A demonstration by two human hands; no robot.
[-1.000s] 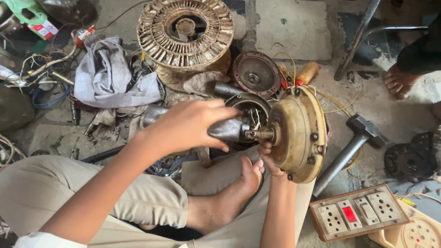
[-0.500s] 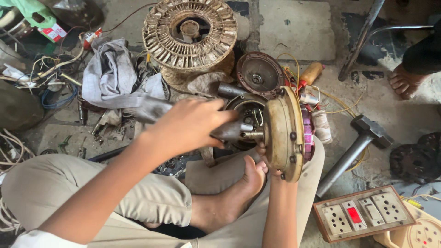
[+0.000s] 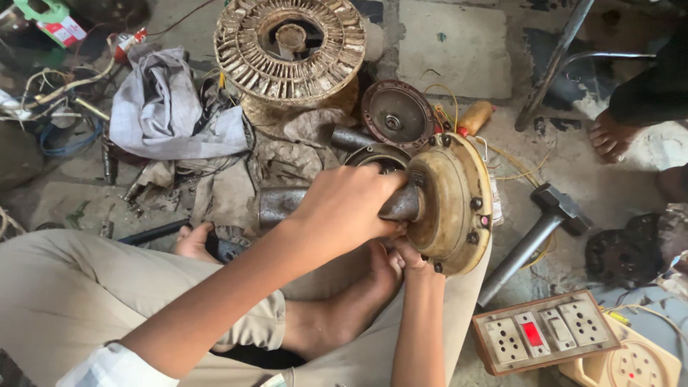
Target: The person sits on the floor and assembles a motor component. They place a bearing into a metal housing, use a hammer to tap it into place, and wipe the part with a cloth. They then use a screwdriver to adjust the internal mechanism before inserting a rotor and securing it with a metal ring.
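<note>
My left hand (image 3: 344,208) is closed around a dark metal pipe (image 3: 279,204) where it enters a dirty cream, domed fan motor housing (image 3: 451,204). The housing stands on its edge above my lap, its domed side facing left. My right hand (image 3: 405,252) holds the housing from below, near the pipe joint; most of its fingers are hidden behind the left hand. My bare foot (image 3: 344,308) rests just under both hands.
On the floor lie a hammer (image 3: 530,236) to the right, a switch and socket board (image 3: 545,333), a large wound stator (image 3: 290,46), a round dark cover (image 3: 396,115), a grey cloth (image 3: 161,107) and loose wires. Another person's foot (image 3: 609,136) is at the far right.
The housing has turned from nearly edge-on, with its inside wiring showing, to its domed side towards me. My left hand has slid along the pipe up against the housing.
</note>
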